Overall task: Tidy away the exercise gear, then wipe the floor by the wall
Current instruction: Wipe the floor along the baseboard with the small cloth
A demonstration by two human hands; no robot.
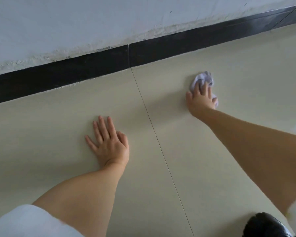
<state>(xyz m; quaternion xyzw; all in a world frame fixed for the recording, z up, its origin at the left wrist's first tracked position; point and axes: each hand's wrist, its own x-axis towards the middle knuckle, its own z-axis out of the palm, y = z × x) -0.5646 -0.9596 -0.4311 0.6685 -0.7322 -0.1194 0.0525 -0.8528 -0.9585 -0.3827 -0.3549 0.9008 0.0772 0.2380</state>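
My right hand (202, 98) presses the rag (203, 79) flat-fingered; wall (75, 23) strip's just ahead. Left hand (108, 142) flat on floor (229, 69).

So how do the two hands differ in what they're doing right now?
The left hand lies flat and bare on the floor tile with its fingers spread; the right hand presses a crumpled pale cloth down. The left hand is nearer the person, the right hand reaches closer to the black skirting. Both are palm down on the floor.

Soft, even daylight lit my floor (212, 151); faint shadows trailed my arms, glare bloomed right, edges bent and blurred
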